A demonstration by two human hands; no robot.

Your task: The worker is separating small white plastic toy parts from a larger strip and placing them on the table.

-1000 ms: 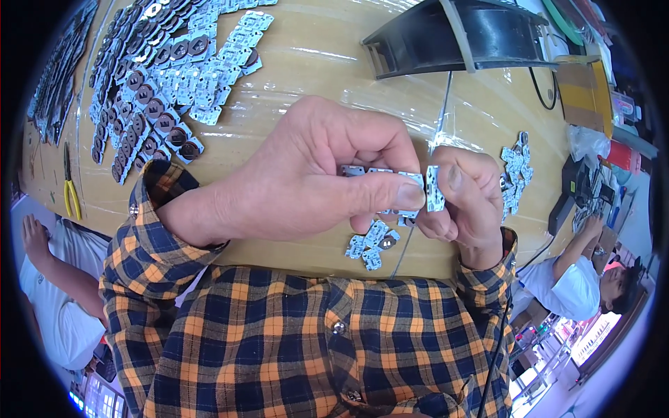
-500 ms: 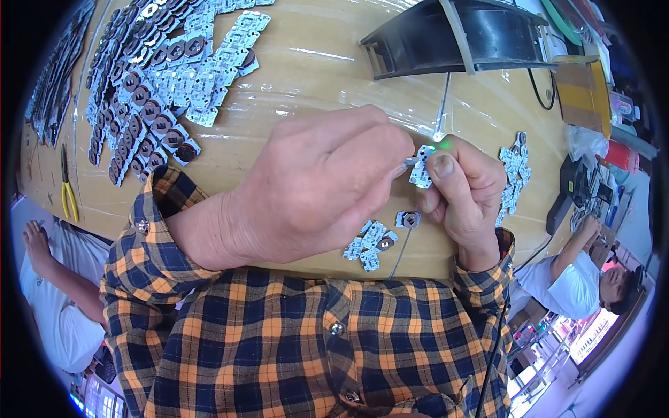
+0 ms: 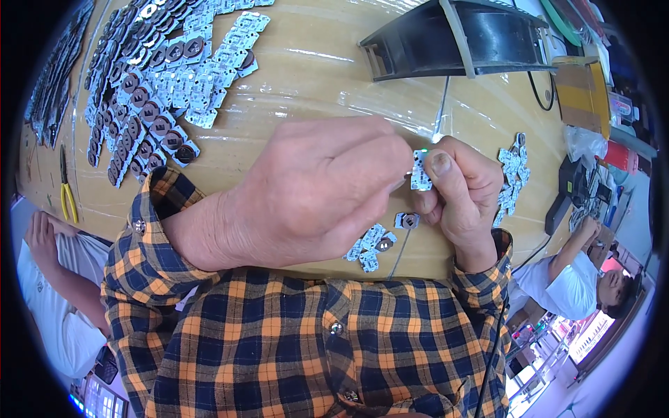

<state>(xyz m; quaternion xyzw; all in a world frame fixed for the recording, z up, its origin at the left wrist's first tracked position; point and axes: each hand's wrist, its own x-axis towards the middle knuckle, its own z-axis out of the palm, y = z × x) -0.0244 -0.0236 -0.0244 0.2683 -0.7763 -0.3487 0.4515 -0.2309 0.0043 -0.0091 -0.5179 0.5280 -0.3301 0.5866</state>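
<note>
My right hand [image 3: 465, 188] pinches a small white circuit board [image 3: 420, 173] between thumb and fingers. A small green light shows at the board's far edge. My left hand [image 3: 317, 188] is closed right beside the board, its fingertips touching or nearly touching the board's left side. Whatever it grips is hidden behind the fingers. Just below the hands lies a single board with a round brown part [image 3: 408, 220]. Nearer to me, a small heap of similar boards [image 3: 369, 249] is partly covered by my left hand.
Many board panels [image 3: 157, 111] are piled at the far left, with yellow-handled pliers [image 3: 68, 195] nearby. A black curved frame [image 3: 425, 42] stands at the back. More boards [image 3: 514, 171] lie right, before a cardboard box [image 3: 584, 94]. People sit at both sides.
The board has turned slightly in my right hand, and its green glow has shrunk to a small spot. A metallic tip at my left fingertips no longer shows clearly. The person at left moved an arm.
</note>
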